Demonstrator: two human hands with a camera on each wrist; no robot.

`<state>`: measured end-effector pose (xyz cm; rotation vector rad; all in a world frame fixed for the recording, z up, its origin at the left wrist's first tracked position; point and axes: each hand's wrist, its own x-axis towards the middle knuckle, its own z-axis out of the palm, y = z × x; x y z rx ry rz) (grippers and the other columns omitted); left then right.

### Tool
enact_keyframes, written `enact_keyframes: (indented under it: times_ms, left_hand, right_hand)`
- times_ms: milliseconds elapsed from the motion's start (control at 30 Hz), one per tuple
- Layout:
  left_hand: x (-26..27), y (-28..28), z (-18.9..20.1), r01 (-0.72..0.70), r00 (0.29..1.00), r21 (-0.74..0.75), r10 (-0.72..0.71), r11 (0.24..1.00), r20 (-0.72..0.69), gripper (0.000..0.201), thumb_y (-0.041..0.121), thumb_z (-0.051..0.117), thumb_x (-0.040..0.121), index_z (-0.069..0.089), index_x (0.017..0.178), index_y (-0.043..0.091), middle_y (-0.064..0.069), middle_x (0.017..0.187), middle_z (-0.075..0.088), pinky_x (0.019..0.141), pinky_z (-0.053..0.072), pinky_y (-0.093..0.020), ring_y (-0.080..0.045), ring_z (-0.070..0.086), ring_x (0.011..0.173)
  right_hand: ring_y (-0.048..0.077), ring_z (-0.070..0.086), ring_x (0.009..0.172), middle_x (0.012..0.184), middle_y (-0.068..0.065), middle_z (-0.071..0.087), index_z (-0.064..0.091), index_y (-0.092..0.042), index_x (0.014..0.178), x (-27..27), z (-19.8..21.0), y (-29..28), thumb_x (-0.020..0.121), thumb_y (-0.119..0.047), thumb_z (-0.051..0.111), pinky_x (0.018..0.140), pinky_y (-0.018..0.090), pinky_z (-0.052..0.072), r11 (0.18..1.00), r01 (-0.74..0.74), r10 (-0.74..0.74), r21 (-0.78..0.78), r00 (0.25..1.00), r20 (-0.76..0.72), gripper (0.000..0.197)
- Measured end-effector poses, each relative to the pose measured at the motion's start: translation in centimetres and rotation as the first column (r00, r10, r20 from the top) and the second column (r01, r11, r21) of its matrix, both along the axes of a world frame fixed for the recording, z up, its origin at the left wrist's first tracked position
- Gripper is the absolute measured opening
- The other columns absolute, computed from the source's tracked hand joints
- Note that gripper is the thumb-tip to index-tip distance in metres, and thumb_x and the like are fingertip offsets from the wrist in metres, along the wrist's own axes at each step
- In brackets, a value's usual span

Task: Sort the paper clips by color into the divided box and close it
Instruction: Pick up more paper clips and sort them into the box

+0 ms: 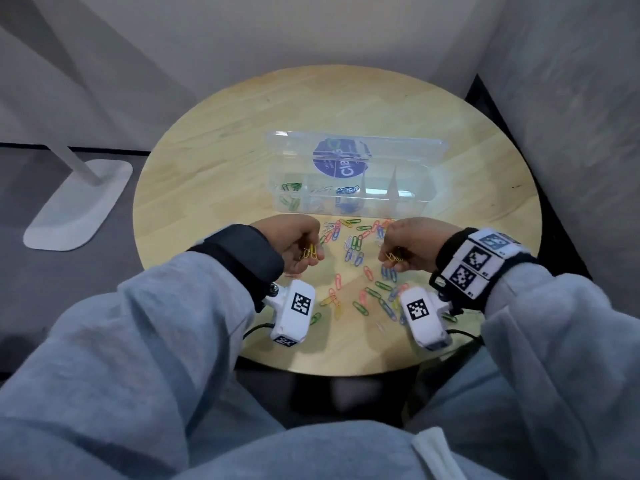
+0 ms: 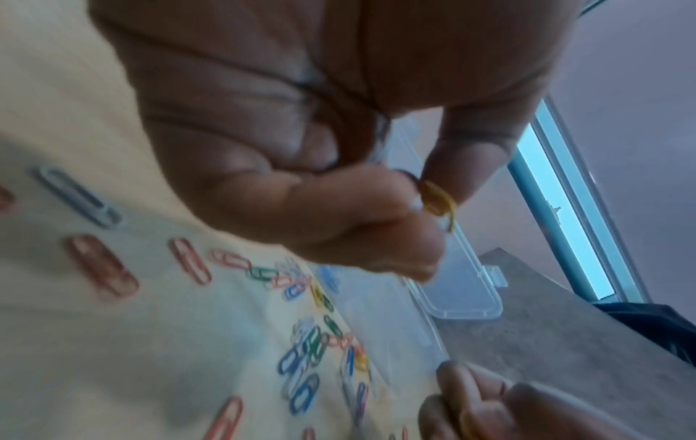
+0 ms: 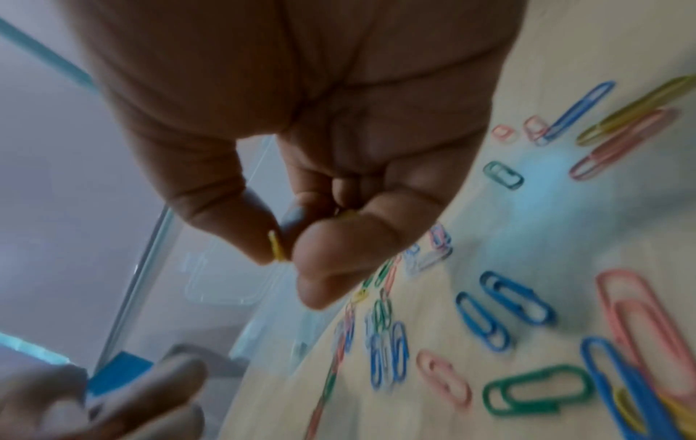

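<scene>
Mid-sort, left hand (image 1: 294, 237) and right hand (image 1: 408, 242) each pinching yellow clips (image 1: 310, 252); next, likely dropping into an empty box (image 1: 349, 188) compartment.

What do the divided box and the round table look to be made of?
Divided box: clear, glossy plastic by the look; the clips inside show through its walls. Round table: light wood or a wood-look laminate with a matte finish; plank seams and grain show.

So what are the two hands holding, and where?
Left hand pinches yellow clips at one end; right hand pinches another yellow bunch, hold point hidden.
</scene>
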<state>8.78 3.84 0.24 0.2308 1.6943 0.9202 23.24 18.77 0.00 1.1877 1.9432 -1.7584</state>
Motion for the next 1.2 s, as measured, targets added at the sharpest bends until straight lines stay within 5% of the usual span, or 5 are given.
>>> enact_keyframes:
  times_ms: [233, 367, 500, 833, 1200]
  left_hand:
    - [2.7, 2.5, -0.9, 0.121, 0.955, -0.271, -0.187, 0.955, -0.231, 0.023, 0.031, 0.056, 0.087, 0.050, 0.075, 0.012, 0.000, 0.053, 0.040, 0.040, 0.023, -0.018, -0.013, 0.031, 0.042]
    - [3.4, 2.5, -1.6, 0.391, 0.546, -0.656, -0.736, 0.645, -0.399, 0.039, 0.055, 0.070, 0.070, 0.055, 0.066, 0.019, 0.001, 0.070, 0.057, 0.059, 0.037, -0.025, -0.017, 0.053, 0.068]
    - [4.5, 2.0, -2.6, 0.411, 0.380, -0.756, -0.849, 0.510, -0.367, 0.041, 0.054, 0.074, 0.065, 0.054, 0.060, 0.018, 0.001, 0.069, 0.060, 0.061, 0.041, -0.024, -0.019, 0.056, 0.068]
    - [5.5, 2.1, -3.7, 0.369, 0.329, -0.739, -0.823, 0.564, -0.463, 0.015, 0.020, 0.060, 0.075, 0.054, 0.062, 0.014, -0.002, 0.062, 0.050, 0.053, 0.036, -0.024, -0.023, 0.050, 0.061]
    - [5.2, 1.8, -3.6, 0.366, 0.360, -0.736, -0.816, 0.569, -0.452, 0.028, 0.036, 0.070, 0.079, 0.056, 0.071, 0.013, 0.001, 0.062, 0.048, 0.057, 0.037, -0.027, -0.020, 0.051, 0.070]
  right_hand:
    - [0.015, 0.048, 0.048, 0.068, 0.012, 0.049, 0.046, -0.009, 0.076, 1.4, -1.1, 2.2, 0.093, 0.004, 0.038, 0.034, 0.015, 0.040, 0.969, 0.198, -0.220, -0.150, 0.965, -0.143, 0.023]
    - [0.015, 0.039, 0.054, 0.068, 0.006, 0.042, 0.050, -0.010, 0.079, 0.9, -1.3, 2.2, 0.092, 0.002, 0.040, 0.036, 0.015, 0.037, 0.989, 0.096, -0.110, -0.116, 0.987, -0.118, 0.020]
    - [0.013, 0.040, 0.052, 0.066, 0.003, 0.042, 0.051, -0.013, 0.077, 0.8, -2.1, 1.9, 0.091, -0.008, 0.053, 0.043, 0.020, 0.035, 0.999, -0.024, 0.026, 0.040, 0.998, -0.060, 0.014]
    - [0.016, 0.041, 0.051, 0.062, 0.003, 0.048, 0.059, -0.018, 0.079, 2.1, -1.8, 2.5, 0.085, -0.028, 0.063, 0.056, 0.028, 0.032, 0.983, -0.022, 0.026, 0.181, 0.999, -0.019, 0.012]
    - [0.003, 0.048, 0.054, 0.062, -0.010, 0.059, 0.066, -0.017, 0.083, 3.1, -1.3, 0.7, 0.078, -0.011, 0.067, 0.050, 0.019, 0.035, 0.800, -0.474, 0.411, 0.368, 0.879, 0.241, 0.009]
